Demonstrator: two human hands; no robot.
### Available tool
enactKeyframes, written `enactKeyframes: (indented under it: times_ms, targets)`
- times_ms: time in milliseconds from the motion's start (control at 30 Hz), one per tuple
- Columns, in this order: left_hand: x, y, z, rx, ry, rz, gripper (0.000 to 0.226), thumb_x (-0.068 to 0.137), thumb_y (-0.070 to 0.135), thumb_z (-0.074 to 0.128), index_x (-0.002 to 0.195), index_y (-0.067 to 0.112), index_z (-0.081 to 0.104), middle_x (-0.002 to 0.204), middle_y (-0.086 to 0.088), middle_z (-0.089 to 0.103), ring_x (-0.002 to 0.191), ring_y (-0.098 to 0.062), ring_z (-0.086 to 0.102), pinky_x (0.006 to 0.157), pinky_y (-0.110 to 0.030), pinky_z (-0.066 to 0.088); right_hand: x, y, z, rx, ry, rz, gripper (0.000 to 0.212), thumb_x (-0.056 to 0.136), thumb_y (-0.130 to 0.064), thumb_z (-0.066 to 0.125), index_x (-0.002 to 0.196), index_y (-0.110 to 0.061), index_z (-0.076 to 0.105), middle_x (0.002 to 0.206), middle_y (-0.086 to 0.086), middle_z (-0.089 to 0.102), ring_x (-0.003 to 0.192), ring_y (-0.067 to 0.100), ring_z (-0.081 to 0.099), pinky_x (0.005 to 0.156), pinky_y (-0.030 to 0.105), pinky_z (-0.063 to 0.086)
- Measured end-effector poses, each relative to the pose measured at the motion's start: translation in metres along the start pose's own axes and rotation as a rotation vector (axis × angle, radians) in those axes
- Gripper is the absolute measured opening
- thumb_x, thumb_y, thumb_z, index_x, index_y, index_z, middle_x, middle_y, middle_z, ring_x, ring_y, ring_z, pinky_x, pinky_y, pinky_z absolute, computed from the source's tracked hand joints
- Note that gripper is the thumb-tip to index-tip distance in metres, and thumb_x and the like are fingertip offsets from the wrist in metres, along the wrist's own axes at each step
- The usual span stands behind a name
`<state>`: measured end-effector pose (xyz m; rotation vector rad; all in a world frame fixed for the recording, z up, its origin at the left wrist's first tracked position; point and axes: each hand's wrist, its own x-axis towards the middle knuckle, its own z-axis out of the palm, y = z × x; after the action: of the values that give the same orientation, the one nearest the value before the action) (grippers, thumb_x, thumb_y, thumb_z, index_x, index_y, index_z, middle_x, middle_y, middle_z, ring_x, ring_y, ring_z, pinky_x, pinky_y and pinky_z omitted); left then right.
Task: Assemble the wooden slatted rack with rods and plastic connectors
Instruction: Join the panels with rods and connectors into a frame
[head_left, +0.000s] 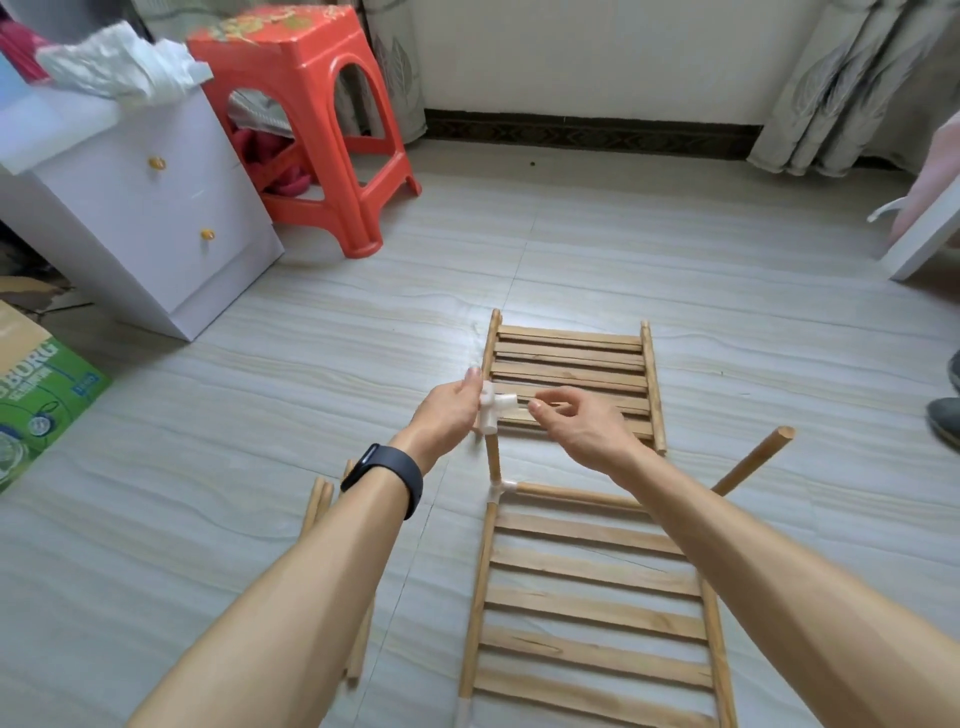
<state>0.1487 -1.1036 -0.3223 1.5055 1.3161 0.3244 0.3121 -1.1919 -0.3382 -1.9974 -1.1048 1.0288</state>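
Gripping the white connector (491, 410) at centre frame, the left hand (447, 410) has its fingers wrapped round it atop an upright rod (492, 457). The right hand (576, 423) hovers just beside its side socket, fingers loosely curled, holding nothing visible. One slatted panel (597, 597) lies lower centre on the floor (571, 234), and a second panel (571, 364) lies just above it.

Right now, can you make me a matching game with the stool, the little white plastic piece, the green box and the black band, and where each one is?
Things:
1 stool
2 white connector
3 green box
4 black wristband

Places:
A on the left wrist
B on the floor, at the picture's left edge
C beside the white cabinet
D atop an upright rod, gripped by the left hand

Pairs: 1-C, 2-D, 3-B, 4-A
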Motion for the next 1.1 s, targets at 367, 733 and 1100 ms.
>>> enactKeyframes:
  times_ms: [367, 733, 1100]
  targets:
    - [-0.066, 0.011, 0.066, 0.408, 0.252, 0.373, 0.072, 0.094, 0.041, 0.060, 0.156, 0.022, 0.029, 0.161, -0.002, 0.024, 0.146, -0.021, 0.027, 0.116, -0.040, 0.032, -0.181, 0.137, -0.117, 0.265, 0.456, 0.058, 0.010, 0.096, -0.028, 0.064, 0.103, -0.028, 0.071, 0.097, -0.005, 0.077, 0.094, 0.018, 0.072, 0.080, 0.040, 0.056]
    - [-0.042, -0.026, 0.074, 0.234, 0.409, 0.135, 0.043, 0.106, 0.035, 0.047, 0.142, 0.014, 0.051, 0.126, -0.009, 0.065, 0.119, -0.030, 0.059, 0.088, -0.030, 0.040, -0.210, 0.198, -0.089, 0.159, -0.425, 0.588, 0.055, 0.080, -0.056, 0.078, 0.127, -0.043, 0.052, 0.127, -0.008, 0.059, 0.111, 0.019, 0.063, 0.073, 0.034, 0.058]
    - [-0.035, -0.031, 0.083, 0.217, 0.358, 0.125, 0.060, 0.102, 0.043, 0.052, 0.154, 0.018, 0.036, 0.143, -0.005, 0.055, 0.128, -0.027, 0.054, 0.099, -0.033, 0.041, -0.207, 0.204, -0.074, -0.040, -0.616, 0.614, 0.054, 0.088, -0.003, 0.066, 0.139, -0.018, 0.054, 0.129, 0.003, 0.054, 0.108, 0.011, 0.060, 0.080, 0.027, 0.059]
